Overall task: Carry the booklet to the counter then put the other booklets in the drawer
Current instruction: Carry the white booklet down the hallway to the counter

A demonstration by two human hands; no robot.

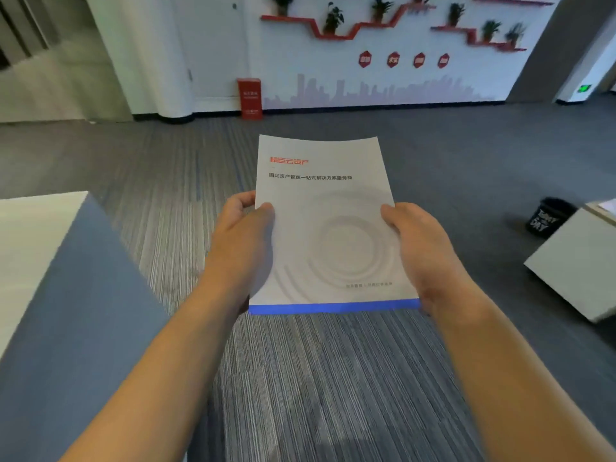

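Observation:
A white booklet (325, 225) with red and dark printed lines, a ripple pattern and a blue strip along its near edge is held flat in front of me, above the carpet. My left hand (241, 248) grips its left edge, thumb on the cover. My right hand (423, 251) grips its right edge the same way. No drawer and no other booklets are in view.
A white-topped counter with a blue-grey side (66, 295) stands at the left. A pale cabinet (576, 265) and a black bin (550, 216) sit at the right. Grey striped carpet (316, 378) stretches ahead to a white wall with a red box (249, 98).

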